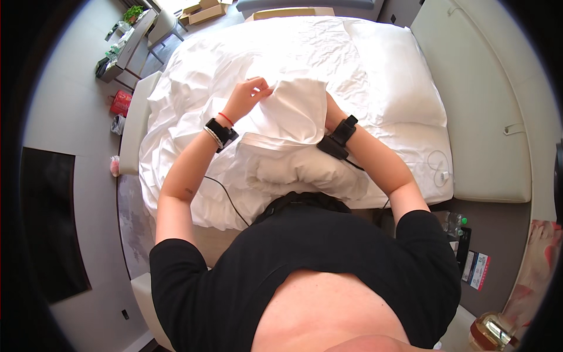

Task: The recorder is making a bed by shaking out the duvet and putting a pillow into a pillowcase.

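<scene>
My left hand (251,94) pinches the edge of a white cloth (297,110), which looks like a pillowcase or cover, between thumb and fingers. The cloth is raised over the middle of the near side of the bed. On its other side, my right hand (332,110) goes behind or inside the fabric. Its fingers are hidden, so their grip cannot be seen. Below the cloth, against my body, lies a puffy off-white bundle (308,171), a pillow or a bunched quilt. Rumpled white bedding (189,105) spreads to the left of my left hand.
A white pillow (396,75) lies by the padded headboard (479,110). A white charger cable (441,176) rests on the mattress corner. Black cables run from both wrist devices. Right of me, a plastic bottle (453,223) stands on a bedside surface. A bench (137,127) borders the bed's left end.
</scene>
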Demonstrator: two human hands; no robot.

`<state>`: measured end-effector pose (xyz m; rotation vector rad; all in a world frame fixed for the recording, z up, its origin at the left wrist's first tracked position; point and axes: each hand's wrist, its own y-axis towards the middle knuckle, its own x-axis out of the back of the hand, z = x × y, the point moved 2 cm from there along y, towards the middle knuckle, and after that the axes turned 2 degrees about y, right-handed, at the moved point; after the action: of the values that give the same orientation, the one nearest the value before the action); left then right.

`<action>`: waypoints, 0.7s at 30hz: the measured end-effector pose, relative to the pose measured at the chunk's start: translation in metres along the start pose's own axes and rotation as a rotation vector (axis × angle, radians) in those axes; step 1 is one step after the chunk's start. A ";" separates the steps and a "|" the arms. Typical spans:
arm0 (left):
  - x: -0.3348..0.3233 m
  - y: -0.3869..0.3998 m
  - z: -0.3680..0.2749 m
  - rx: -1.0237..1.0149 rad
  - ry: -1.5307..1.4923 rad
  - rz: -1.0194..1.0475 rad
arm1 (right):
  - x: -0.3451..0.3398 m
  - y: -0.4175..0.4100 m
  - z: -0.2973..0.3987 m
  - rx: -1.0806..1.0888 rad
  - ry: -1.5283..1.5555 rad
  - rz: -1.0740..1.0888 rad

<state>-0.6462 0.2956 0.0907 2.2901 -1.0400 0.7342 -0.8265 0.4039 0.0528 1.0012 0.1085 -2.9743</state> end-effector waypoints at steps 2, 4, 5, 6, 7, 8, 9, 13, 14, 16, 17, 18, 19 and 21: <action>-0.004 -0.004 -0.009 -0.099 0.059 -0.126 | -0.006 -0.008 0.005 0.014 -0.027 0.005; -0.005 -0.007 -0.011 -0.144 0.092 -0.199 | -0.006 -0.011 0.011 -0.005 -0.091 0.022; -0.004 -0.008 -0.013 -0.165 0.129 -0.217 | 0.001 -0.007 0.014 -0.034 -0.139 0.035; -0.005 -0.010 -0.016 -0.182 0.165 -0.233 | 0.001 -0.006 0.016 -0.066 -0.184 0.047; -0.005 -0.011 -0.019 -0.199 0.200 -0.249 | 0.000 -0.006 0.016 -0.070 -0.235 0.039; -0.005 -0.011 -0.020 -0.188 0.198 -0.261 | -0.001 -0.005 0.018 -0.074 -0.286 0.030; -0.004 -0.010 -0.023 -0.179 0.199 -0.278 | -0.003 -0.004 0.020 -0.076 -0.339 0.028; -0.002 -0.006 -0.022 -0.125 0.101 -0.336 | -0.003 -0.001 0.028 0.134 -0.873 0.175; -0.002 -0.006 -0.024 -0.154 0.112 -0.332 | -0.006 0.001 0.028 0.253 -1.010 0.206; -0.005 -0.005 -0.031 -0.221 0.128 -0.321 | -0.002 0.003 0.028 0.373 -1.076 0.201; -0.004 -0.004 -0.034 -0.214 0.093 -0.335 | 0.007 0.004 0.023 0.370 -1.002 0.173; -0.002 -0.003 -0.037 -0.207 0.059 -0.350 | 0.013 0.005 0.023 0.367 -0.927 0.146; 0.000 -0.003 -0.040 -0.199 0.025 -0.364 | 0.022 0.007 0.026 0.238 -0.660 0.059; 0.009 -0.002 -0.054 -0.276 0.081 -0.343 | 0.041 0.011 0.037 -0.015 -0.124 -0.112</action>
<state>-0.6538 0.3271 0.1348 2.1037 -0.6416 0.5026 -0.8812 0.3916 0.0562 0.8337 0.1920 -3.1220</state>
